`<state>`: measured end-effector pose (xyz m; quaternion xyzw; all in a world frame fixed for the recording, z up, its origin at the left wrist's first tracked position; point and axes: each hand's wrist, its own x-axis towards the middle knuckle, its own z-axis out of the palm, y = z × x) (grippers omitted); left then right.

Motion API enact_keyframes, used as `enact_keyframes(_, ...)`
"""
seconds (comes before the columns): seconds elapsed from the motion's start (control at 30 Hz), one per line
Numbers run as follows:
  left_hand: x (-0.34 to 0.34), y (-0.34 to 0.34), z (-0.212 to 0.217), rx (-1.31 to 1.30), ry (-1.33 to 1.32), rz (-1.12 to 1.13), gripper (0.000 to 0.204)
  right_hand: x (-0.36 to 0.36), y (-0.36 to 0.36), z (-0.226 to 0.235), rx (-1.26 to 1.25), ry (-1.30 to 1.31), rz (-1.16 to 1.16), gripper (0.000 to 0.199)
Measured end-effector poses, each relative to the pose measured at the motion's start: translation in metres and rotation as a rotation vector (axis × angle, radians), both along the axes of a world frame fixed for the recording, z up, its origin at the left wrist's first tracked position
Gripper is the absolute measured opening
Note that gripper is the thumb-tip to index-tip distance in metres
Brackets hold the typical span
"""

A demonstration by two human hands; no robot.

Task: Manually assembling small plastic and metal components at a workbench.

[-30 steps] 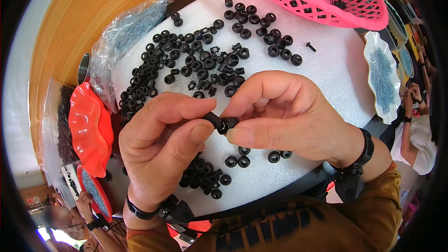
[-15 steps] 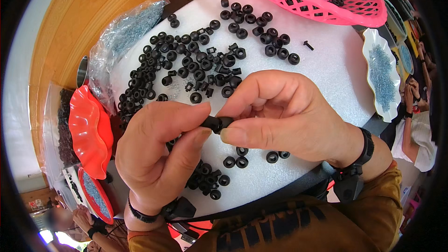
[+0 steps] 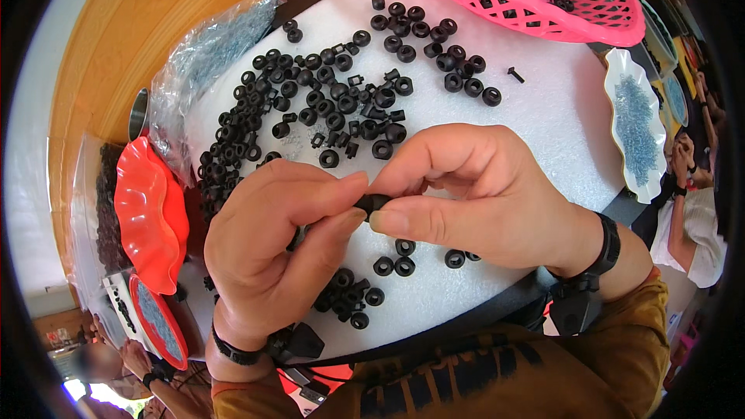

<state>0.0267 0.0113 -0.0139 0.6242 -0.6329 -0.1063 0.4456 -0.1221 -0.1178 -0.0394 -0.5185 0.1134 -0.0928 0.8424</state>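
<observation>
My left hand (image 3: 275,244) and my right hand (image 3: 473,194) meet over the middle of the table, thumbs and forefingers pinched together. Between their fingertips is a small black plastic part (image 3: 372,202), mostly covered by the fingers. The left fingers close on its left end and the right fingers on its right end. Just beyond the hands spreads a heap of loose black ring-shaped and short cylindrical parts (image 3: 335,120). A smaller cluster of black parts (image 3: 341,295) lies beside my left wrist, and a few black rings (image 3: 403,265) lie below the right thumb.
A pink lattice basket (image 3: 535,27) with black parts stands at the far right. A white scalloped dish (image 3: 617,140) holds small clear bits. At left are a red wavy dish (image 3: 151,217) and a plastic bag (image 3: 209,54). One black pin (image 3: 515,74) lies alone. Other people sit nearby.
My left hand has shifted slightly right, its fingertips now close against my right ones. Less of the black part shows between them.
</observation>
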Motion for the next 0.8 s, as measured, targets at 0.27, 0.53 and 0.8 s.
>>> enact_keyframes(0.27, -0.004, 0.003, -0.002, -0.011, -0.128, -0.006, 0.034, 0.001, -0.003, 0.002, 0.128, 0.007, -0.008, 0.013)
enact_keyframes(0.53, -0.004, -0.002, -0.001, -0.100, -0.205, 0.002, 0.042, 0.000, -0.003, 0.002, 0.249, -0.008, -0.001, 0.012)
enact_keyframes(0.8, -0.002, 0.001, 0.000, -0.032, -0.050, 0.043, 0.028, 0.002, -0.005, 0.003, 0.232, 0.037, 0.066, 0.012)
